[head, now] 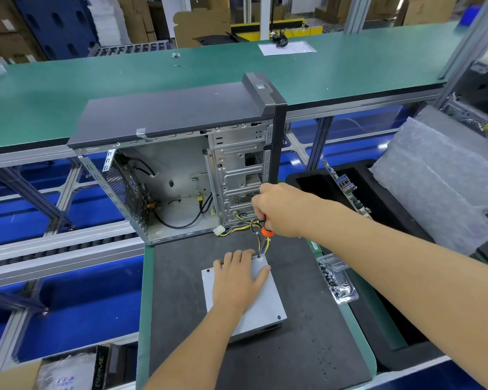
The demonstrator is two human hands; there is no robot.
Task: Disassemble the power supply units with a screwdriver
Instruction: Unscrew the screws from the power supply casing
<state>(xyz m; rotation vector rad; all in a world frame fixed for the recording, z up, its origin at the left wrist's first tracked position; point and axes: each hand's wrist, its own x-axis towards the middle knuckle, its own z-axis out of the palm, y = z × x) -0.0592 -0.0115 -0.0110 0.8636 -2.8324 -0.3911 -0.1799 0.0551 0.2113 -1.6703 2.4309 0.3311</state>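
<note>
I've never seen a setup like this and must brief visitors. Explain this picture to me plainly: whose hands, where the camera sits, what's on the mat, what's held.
There is no machine here: a person works with bare hands, filmed by one camera worn on their head, looking forward and down. On the dark mat lies a grey power supply unit; the left hand rests flat on it. The right hand grips a screwdriver with an orange handle, upright over the unit's far corner, where its wire bundle emerges. Behind stands an opened computer case. A clear bag of screws lies at the right.
</note>
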